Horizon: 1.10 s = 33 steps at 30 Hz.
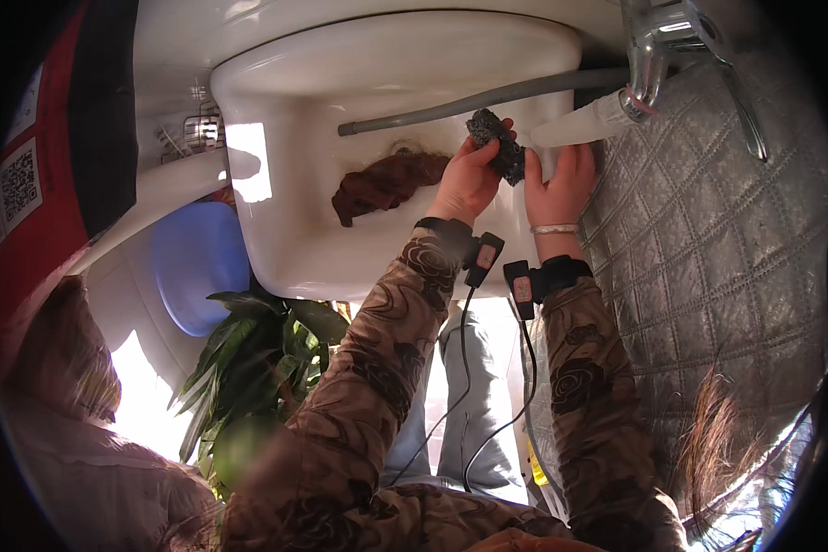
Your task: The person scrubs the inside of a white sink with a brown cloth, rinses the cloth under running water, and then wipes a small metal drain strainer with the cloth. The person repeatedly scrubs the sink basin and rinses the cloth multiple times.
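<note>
My left hand (470,176) grips a dark grey mesh scrubbing pad (500,143) above the right part of a white sink basin (297,255). Close to the pad's right edge is my right hand (561,183), its thumb at or near the pad and its fingers up by the white spout extension of the faucet (645,83); whether it grips the pad I cannot tell. A wet, reddish-brown cloth (386,185) lies crumpled on the basin floor, left of my left hand.
A grey hose (469,102) crosses the basin. Quilted silvery padding (697,262) lines the right side. A blue plastic basin (196,269) and a leafy plant (248,352) are at lower left. A small wire rack (201,131) stands left of the sink. Cables hang from both wrists.
</note>
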Each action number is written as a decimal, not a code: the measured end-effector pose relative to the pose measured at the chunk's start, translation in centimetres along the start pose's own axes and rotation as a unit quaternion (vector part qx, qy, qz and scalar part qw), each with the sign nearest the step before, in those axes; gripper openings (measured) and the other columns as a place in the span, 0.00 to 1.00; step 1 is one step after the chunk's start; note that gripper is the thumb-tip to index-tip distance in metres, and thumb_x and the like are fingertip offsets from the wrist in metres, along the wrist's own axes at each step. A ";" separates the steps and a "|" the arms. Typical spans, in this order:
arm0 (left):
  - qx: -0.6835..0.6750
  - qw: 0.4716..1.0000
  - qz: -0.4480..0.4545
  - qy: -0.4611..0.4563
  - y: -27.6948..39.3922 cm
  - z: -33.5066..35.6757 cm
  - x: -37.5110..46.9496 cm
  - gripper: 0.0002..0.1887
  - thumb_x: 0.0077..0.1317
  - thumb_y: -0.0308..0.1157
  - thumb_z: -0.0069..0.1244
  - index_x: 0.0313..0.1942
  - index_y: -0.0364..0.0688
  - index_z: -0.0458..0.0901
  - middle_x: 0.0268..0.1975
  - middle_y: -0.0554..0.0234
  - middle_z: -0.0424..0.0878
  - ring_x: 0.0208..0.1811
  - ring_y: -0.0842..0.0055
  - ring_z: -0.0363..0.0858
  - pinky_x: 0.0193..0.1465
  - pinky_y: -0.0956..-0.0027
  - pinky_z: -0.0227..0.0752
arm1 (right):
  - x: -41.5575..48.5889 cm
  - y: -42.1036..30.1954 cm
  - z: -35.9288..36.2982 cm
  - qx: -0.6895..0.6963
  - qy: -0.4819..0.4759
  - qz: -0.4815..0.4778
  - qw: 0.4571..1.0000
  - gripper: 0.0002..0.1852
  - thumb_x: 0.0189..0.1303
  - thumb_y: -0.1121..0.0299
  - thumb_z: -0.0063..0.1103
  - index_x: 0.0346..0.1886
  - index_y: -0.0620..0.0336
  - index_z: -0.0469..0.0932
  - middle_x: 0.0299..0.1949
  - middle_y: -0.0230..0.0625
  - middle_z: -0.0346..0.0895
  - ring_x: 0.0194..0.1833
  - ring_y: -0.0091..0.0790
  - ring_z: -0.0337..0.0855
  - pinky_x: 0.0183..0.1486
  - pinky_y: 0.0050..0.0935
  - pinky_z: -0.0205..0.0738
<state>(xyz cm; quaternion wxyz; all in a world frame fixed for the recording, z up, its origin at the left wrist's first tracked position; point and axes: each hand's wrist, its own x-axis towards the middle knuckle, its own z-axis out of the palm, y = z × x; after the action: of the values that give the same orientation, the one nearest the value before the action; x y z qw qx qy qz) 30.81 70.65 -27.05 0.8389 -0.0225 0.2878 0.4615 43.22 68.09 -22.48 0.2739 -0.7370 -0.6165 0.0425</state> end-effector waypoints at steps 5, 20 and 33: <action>-0.069 0.996 -0.024 -0.049 1.0 1.0 -1.4 0.20 0.72 0.30 0.38 0.62 0.34 0.63 0.63 0.52 0.69 0.65 0.63 0.66 0.70 0.56 0.58 | -0.7 -2.3 0.2 0.150 -0.120 0.099 0.976 0.18 0.51 0.62 0.69 0.43 0.60 0.80 0.43 0.40 0.78 0.48 0.44 0.77 0.46 0.36 0.71; 0.111 0.989 -0.011 0.100 2.0 3.2 -1.2 0.44 0.62 0.27 0.49 0.73 0.48 0.38 0.44 0.64 0.75 0.46 0.74 0.75 0.48 0.61 0.70 | 4.1 -1.5 1.5 0.464 -0.238 0.321 0.791 0.26 0.65 0.52 0.58 0.54 0.65 0.75 0.49 0.35 0.78 0.53 0.27 0.75 0.54 0.29 0.69; 0.171 0.982 -0.071 0.047 2.1 2.2 -1.7 0.26 0.70 0.55 0.41 0.54 0.42 0.74 0.56 0.65 0.75 0.59 0.70 0.70 0.61 0.62 0.63 | 5.3 0.8 2.1 0.876 -0.217 0.320 0.286 0.25 0.69 0.57 0.42 0.64 0.60 0.64 0.62 0.51 0.66 0.66 0.56 0.62 0.63 0.60 0.61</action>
<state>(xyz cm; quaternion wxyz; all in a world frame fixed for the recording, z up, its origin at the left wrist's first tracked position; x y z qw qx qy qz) 29.42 71.24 -23.91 0.8466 0.0791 0.3987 0.3435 44.35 73.66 -23.18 0.5767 -0.1592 0.0373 0.8004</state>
